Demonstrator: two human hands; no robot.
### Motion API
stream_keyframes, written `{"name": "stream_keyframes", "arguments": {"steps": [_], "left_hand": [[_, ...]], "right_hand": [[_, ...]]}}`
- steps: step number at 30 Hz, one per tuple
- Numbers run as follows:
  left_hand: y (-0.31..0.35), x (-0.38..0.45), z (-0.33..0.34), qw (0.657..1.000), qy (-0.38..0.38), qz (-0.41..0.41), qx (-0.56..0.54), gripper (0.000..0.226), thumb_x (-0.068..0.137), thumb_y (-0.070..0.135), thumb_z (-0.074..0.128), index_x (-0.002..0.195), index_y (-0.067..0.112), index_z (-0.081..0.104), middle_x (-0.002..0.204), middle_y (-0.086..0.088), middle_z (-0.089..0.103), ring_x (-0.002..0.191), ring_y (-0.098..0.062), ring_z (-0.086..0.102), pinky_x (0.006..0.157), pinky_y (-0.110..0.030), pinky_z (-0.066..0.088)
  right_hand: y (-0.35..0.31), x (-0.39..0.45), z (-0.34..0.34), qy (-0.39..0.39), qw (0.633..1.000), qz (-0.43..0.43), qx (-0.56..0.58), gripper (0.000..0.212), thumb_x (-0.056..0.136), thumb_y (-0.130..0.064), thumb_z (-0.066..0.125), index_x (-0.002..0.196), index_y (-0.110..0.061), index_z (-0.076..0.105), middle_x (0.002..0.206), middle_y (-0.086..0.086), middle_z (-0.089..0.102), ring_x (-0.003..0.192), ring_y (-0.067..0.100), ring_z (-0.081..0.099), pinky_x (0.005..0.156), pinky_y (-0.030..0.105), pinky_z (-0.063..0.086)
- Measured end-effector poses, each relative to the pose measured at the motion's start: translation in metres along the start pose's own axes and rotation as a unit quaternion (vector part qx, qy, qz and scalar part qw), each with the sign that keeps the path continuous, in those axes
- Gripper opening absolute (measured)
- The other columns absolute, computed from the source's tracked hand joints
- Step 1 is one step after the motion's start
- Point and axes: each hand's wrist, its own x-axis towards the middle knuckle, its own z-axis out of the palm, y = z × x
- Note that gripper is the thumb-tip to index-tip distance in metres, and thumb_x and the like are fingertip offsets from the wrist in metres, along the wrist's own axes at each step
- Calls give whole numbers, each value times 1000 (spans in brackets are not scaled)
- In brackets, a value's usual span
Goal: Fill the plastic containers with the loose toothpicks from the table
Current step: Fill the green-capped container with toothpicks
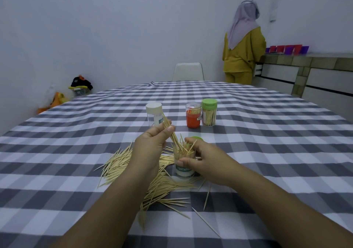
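The round surface [267, 133] under a grey-and-white checked cloth has wide bare stretches to the left, to the right and beyond the containers, up to its far edge, where a white chair back [188, 71] stands. The work is crowded into the near middle. A heap of loose pale wooden toothpicks [118, 163] fans out on the cloth under and between both forearms, with single strays lying towards the near right.

The left hand [150, 148] is raised above the heap, thumb and fingers pressed together on a bundle of toothpicks [172, 135] that slants down into the open clear plastic container with a white base and green label [184, 168]. The right hand [202, 157] wraps that container from the right, thumb across its front, holding it upright on the cloth. A green lid [196, 138] lies just behind it.

Farther back stand three more containers, well apart from the hands: a clear one with a white cap [154, 116], a clear one with an orange base [193, 117], and touching it a green-capped one full of toothpicks [209, 112].
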Motion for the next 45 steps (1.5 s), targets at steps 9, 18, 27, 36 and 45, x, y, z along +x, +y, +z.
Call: {"name": "stream_keyframes", "arguments": {"steps": [9,18,27,36,45], "left_hand": [[-1,-1,3,999,7,-36,6,22,84,16,67,106,12,71,102,4,71,101,-4,56,79,-25,40],[3,-4,4,1000,10,-2,23,26,82,19,68,107,14,70,106,-1,72,109,-13,60,84,-25,37],[6,-6,4,1000,3,3,21,19,83,16,67,101,15,70,100,-1,72,105,-12,61,81,-21,39],[4,-5,3,1000,-9,12,26,33,70,25,72,101,16,72,102,0,73,110,-15,62,92,-26,43],[-1,-3,2,997,-34,-32,68,12,81,15,70,92,18,74,95,2,75,100,-8,64,84,-27,45]], "right_hand": [[0,0,0,2,1000,0,-4,78,85,-42,66,149,-28,24,139,-4,51,122,11,50,100,27,43],[-2,-2,-1,7,1000,-5,2,73,86,-39,66,147,-27,28,126,-7,59,107,5,55,88,20,44],[-3,-2,-1,3,1000,-5,-10,72,87,-40,65,147,-26,28,128,-6,57,107,5,53,88,20,43],[1,2,1,5,1000,-8,-6,70,86,-41,65,145,-28,31,128,-6,58,114,9,55,98,32,47],[1,1,0,5,1000,-10,-6,75,86,-41,66,148,-28,26,134,-3,55,117,10,53,97,27,45]]}}
